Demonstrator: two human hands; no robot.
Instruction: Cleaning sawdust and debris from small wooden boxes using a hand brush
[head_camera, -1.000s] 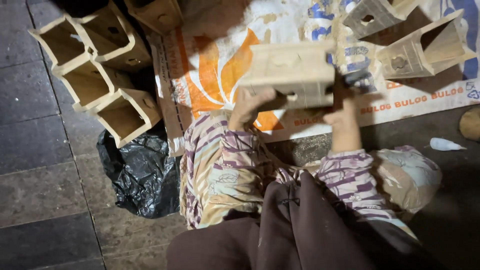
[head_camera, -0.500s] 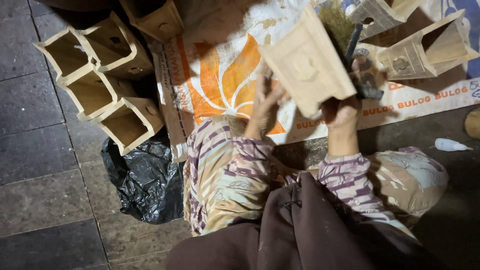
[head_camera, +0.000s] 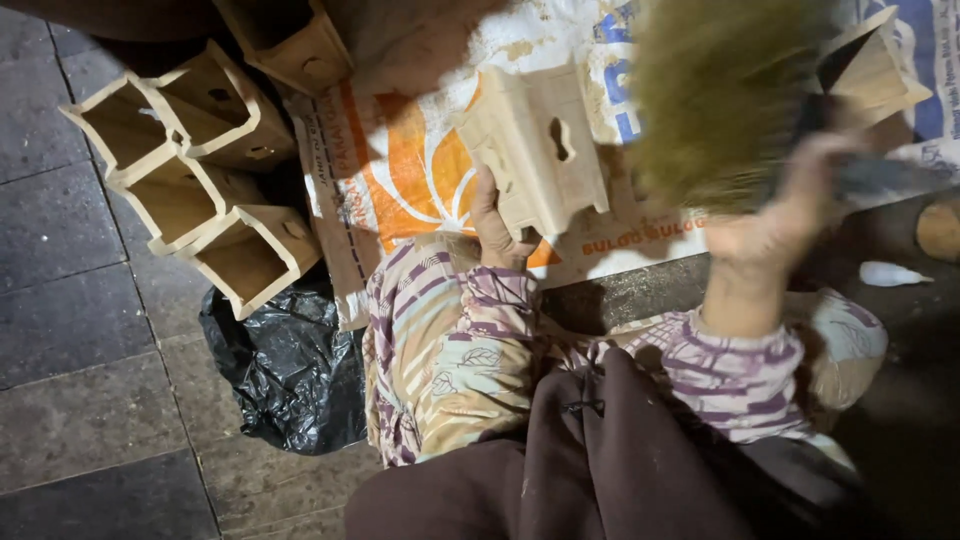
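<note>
My left hand (head_camera: 492, 222) grips the lower edge of a pale wooden box piece (head_camera: 535, 150) with a keyhole-shaped cutout, holding it tilted above a printed woven sack (head_camera: 400, 160). My right hand (head_camera: 775, 225) is closed on the dark handle of a bristly, straw-coloured brush (head_camera: 720, 90), which is blurred by motion just right of the wooden piece. Both forearms wear striped purple sleeves.
Several open wooden boxes (head_camera: 190, 190) are stacked at the upper left, and another wooden box (head_camera: 875, 65) lies at the upper right. A black plastic bag (head_camera: 285, 370) lies on the grey paving stones (head_camera: 70, 330) beside my patterned knee. A small white scrap (head_camera: 890, 273) lies at right.
The wooden piece has been turned from lying flat to tilted, its cutout face now showing. My right hand has raised the brush up beside it, sweeping fast.
</note>
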